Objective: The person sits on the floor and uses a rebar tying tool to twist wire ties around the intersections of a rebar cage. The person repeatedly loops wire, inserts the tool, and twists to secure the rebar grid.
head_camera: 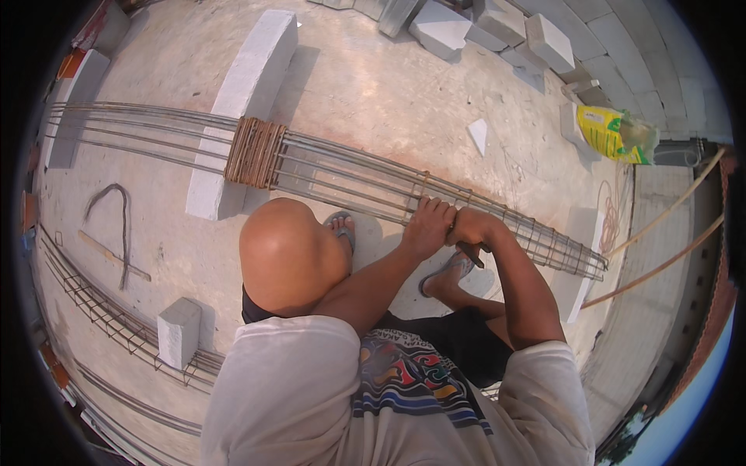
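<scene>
A long cage of steel reinforcing bars [349,161] lies across white lightweight concrete blocks [250,70]. Many rusty stirrups [254,152] are bunched together on its left part, while others are spaced along the right part. My left hand [430,221] rests on the near bars with its fingers curled over them. Right beside it, my right hand [473,226] is closed around a dark-handled hand tool [471,254], which looks like pliers or nippers. The tool's jaws are hidden by my hands, so what they touch cannot be told.
A second rebar cage [105,309] lies at lower left, with a block [179,332] by it. Bent wire [125,233] and a wooden stick [113,255] are on the concrete floor. Blocks [441,29] and a yellow-green bag [615,135] stand near the block wall. My knees and sandalled feet are close to the cage.
</scene>
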{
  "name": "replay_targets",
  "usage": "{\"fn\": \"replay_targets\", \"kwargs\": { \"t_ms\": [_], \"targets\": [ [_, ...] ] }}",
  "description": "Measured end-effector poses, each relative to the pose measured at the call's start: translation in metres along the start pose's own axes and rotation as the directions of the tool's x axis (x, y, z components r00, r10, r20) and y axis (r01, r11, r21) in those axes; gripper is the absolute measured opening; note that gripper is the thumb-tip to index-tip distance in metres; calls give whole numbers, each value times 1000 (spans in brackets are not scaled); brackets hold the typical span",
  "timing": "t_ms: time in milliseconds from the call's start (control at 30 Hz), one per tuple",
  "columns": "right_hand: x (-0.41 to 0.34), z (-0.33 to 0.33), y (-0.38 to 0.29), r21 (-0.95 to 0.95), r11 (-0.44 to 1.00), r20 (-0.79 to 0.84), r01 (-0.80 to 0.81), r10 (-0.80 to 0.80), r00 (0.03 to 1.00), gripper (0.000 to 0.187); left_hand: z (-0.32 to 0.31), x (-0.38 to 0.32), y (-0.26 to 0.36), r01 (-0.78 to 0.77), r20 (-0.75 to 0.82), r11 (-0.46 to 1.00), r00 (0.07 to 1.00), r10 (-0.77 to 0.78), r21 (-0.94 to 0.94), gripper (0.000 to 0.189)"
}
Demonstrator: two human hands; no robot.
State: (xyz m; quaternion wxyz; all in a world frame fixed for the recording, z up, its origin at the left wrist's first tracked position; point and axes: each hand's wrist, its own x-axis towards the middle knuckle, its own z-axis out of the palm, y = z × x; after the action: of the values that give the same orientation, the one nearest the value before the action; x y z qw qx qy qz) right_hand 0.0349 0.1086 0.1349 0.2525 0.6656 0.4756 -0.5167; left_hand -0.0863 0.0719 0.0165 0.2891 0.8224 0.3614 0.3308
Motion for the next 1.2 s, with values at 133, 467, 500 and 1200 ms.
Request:
{"fn": "replay_targets", "kwargs": {
  "t_ms": [133,467,500,1200],
  "targets": [
    [-16,4,-6,-366,931,-188,0,-74,979,32,14,5,-3,19,-100,991,994,-32,-135,24],
    [-32,-15,-17,-691,718,-359,-89,-234,903,20,-5,33,2,178,-16,923,981,-195,-341,24],
    [-34,-28,-30,-608,790,-248,-77,-97,964,20,-3,29,4,95,-163,924,973,-165,-370,26],
    [-47,-55,-60,-724,680,-179,-117,-22,984,25,-20,42,20,290,-36,829,937,-348,-478,39]
  ]
}}
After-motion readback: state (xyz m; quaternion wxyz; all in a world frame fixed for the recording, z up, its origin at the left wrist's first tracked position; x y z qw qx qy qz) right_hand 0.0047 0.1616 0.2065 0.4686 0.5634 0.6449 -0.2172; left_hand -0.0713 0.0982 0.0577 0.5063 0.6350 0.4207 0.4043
